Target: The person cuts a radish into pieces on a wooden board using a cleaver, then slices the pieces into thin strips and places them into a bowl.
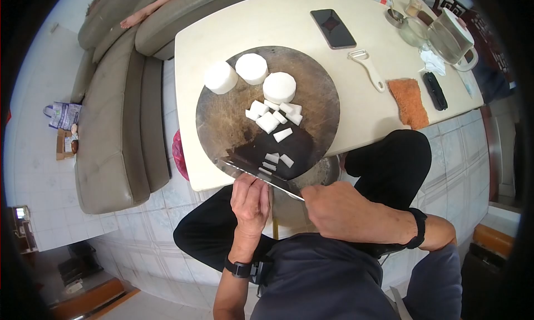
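Observation:
A round dark wooden board [222, 119] lies on the cream table. Three thick white cylinders [279, 87] stand toward its far side, with several white chunks [268, 122] heaped in front of them. Smaller white pieces [270, 166] lie near the board's close edge, beside the knife blade [261, 176]. My right hand [336, 208] is closed round the knife's handle, which the fingers hide. At the board's near edge, my left hand [249, 200] has its fingers curled together against the blade's near side; whatever they hold is hidden.
On the table [278, 19] are a phone [332, 28], a white peeler [368, 69], an orange cloth [409, 103], a black case [435, 90] and a clear pitcher [448, 39]. A metal bowl [328, 172] sits below the board's near edge. A grey sofa [111, 136] stands left; a person's foot [136, 18] rests beyond.

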`<state>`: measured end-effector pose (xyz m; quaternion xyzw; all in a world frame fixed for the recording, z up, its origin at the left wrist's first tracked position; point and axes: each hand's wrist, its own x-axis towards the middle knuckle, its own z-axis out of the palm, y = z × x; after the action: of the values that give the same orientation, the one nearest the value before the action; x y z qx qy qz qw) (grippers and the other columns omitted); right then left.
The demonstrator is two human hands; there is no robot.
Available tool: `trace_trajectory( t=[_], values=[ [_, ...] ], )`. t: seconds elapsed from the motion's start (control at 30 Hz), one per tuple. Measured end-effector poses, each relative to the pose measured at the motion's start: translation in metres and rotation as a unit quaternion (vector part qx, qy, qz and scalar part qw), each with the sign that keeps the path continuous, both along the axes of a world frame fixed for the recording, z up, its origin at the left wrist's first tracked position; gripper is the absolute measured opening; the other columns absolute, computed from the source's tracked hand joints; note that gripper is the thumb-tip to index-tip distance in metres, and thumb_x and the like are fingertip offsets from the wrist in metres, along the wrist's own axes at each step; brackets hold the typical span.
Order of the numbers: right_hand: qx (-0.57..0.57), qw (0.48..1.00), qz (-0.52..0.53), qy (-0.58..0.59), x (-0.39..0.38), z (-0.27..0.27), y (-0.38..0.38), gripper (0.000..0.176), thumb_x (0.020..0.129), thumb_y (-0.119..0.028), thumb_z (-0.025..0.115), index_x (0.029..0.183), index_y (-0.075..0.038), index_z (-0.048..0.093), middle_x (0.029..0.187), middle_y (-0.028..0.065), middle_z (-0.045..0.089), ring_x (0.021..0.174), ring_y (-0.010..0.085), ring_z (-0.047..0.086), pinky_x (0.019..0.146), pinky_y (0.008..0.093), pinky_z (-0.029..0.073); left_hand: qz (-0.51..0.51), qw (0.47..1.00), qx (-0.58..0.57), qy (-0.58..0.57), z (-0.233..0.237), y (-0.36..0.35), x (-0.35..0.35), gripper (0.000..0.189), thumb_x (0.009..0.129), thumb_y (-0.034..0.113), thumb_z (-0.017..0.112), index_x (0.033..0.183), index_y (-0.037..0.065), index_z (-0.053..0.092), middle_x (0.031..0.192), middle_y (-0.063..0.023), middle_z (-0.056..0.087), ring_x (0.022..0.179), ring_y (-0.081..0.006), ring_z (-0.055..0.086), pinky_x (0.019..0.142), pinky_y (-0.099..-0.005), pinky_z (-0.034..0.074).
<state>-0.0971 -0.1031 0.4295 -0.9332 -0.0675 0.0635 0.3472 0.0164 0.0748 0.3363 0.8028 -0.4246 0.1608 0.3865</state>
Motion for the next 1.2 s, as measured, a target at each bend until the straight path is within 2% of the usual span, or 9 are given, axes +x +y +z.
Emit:
trace_trajectory(
  t=[0.17, 0.27, 0.43, 0.53, 0.83, 0.97, 1.03, 1.17, 1.2],
  values=[
    [0.004, 1.000, -0.018, -0.010, 0.015, -0.012, 0.007, 0.013, 0.074, -0.002, 0.061, 0.082, 0.006, 0.055, 0.070, 0.0223, 0.062, 0.064, 0.0388, 0.065, 0.057, 0.0456, 0.052, -0.004, 1.000, -0.002, -0.004, 0.002, -0.001, 0.000, 0.022, 0.067, -0.012, 0.071, 0.086, -0.004, 0.067, 0.092, -0.0156, 0.063, 0.087, -0.0337, 0.065, 0.075, -0.0383, 0.054],
    [-0.016, 1.000, -0.023, -0.013, 0.019, -0.018, 0.007, 0.013, 0.080, -0.006, 0.059, 0.082, 0.005, 0.051, 0.064, 0.0194, 0.058, 0.057, 0.0388, 0.062, 0.052, 0.0454, 0.048, -0.010, 1.000, -0.007, -0.015, 0.003, -0.002, 0.001, 0.023, 0.068, -0.013, 0.071, 0.088, -0.005, 0.068, 0.092, -0.0151, 0.064, 0.087, -0.0326, 0.065, 0.076, -0.0377, 0.054],
    [0.056, 0.996, -0.059, -0.038, 0.009, -0.016, 0.002, 0.013, 0.085, -0.007, 0.058, 0.083, 0.004, 0.050, 0.055, 0.0191, 0.052, 0.055, 0.0407, 0.058, 0.051, 0.0480, 0.045, -0.012, 1.000, -0.022, -0.011, 0.001, -0.003, 0.000, 0.023, 0.069, -0.014, 0.071, 0.090, -0.005, 0.068, 0.092, -0.0149, 0.064, 0.087, -0.0320, 0.065, 0.076, -0.0378, 0.054],
    [0.034, 0.998, -0.037, -0.035, 0.003, -0.003, -0.002, 0.013, 0.077, -0.007, 0.060, 0.080, 0.005, 0.055, 0.065, 0.0216, 0.060, 0.058, 0.0396, 0.062, 0.057, 0.0470, 0.050, -0.004, 1.000, -0.025, -0.012, 0.002, -0.004, -0.001, 0.023, 0.068, -0.014, 0.071, 0.089, -0.004, 0.068, 0.093, -0.0152, 0.064, 0.087, -0.0324, 0.065, 0.075, -0.0381, 0.054],
    [0.028, 1.000, -0.010, -0.006, 0.003, -0.003, -0.002, 0.013, 0.073, -0.003, 0.061, 0.079, 0.005, 0.054, 0.070, 0.0206, 0.062, 0.064, 0.0378, 0.065, 0.057, 0.0449, 0.051, -0.008, 1.000, -0.017, -0.009, -0.001, 0.000, 0.001, 0.023, 0.066, -0.013, 0.072, 0.086, -0.004, 0.067, 0.093, -0.0154, 0.063, 0.088, -0.0334, 0.065, 0.075, -0.0381, 0.054],
    [0.021, 1.000, -0.007, 0.005, 0.011, -0.010, 0.006, 0.014, 0.072, -0.003, 0.061, 0.080, 0.006, 0.055, 0.073, 0.0217, 0.063, 0.067, 0.0380, 0.066, 0.057, 0.0451, 0.052, -0.003, 1.000, -0.010, -0.006, -0.002, 0.002, 0.001, 0.023, 0.066, -0.013, 0.072, 0.086, -0.004, 0.067, 0.093, -0.0155, 0.063, 0.089, -0.0341, 0.065, 0.076, -0.0386, 0.054],
    [0.019, 0.999, -0.030, -0.023, 0.016, -0.015, 0.011, 0.013, 0.081, -0.006, 0.059, 0.082, 0.004, 0.050, 0.064, 0.0173, 0.057, 0.057, 0.0377, 0.062, 0.053, 0.0461, 0.048, -0.004, 1.000, -0.012, -0.005, -0.002, 0.001, 0.001, 0.023, 0.066, -0.012, 0.072, 0.087, -0.004, 0.067, 0.093, -0.0155, 0.063, 0.089, -0.0343, 0.065, 0.077, -0.0388, 0.054],
    [-0.008, 0.999, -0.023, -0.032, 0.029, -0.016, 0.014, 0.012, 0.081, -0.006, 0.059, 0.077, 0.002, 0.051, 0.066, 0.0176, 0.059, 0.058, 0.0381, 0.062, 0.054, 0.0469, 0.048, -0.008, 1.000, -0.015, -0.008, 0.000, 0.001, 0.001, 0.024, 0.067, -0.012, 0.072, 0.089, -0.004, 0.067, 0.094, -0.0155, 0.064, 0.089, -0.0343, 0.064, 0.077, -0.0395, 0.053],
    [0.005, 1.000, -0.013, -0.027, 0.034, -0.020, 0.010, 0.013, 0.079, -0.008, 0.059, 0.077, 0.004, 0.053, 0.067, 0.0211, 0.060, 0.063, 0.0396, 0.063, 0.058, 0.0474, 0.050, -0.016, 1.000, -0.014, -0.005, 0.001, 0.001, 0.001, 0.024, 0.067, -0.012, 0.072, 0.089, -0.004, 0.067, 0.095, -0.0154, 0.064, 0.089, -0.0342, 0.064, 0.077, -0.0398, 0.053]
  ],
)
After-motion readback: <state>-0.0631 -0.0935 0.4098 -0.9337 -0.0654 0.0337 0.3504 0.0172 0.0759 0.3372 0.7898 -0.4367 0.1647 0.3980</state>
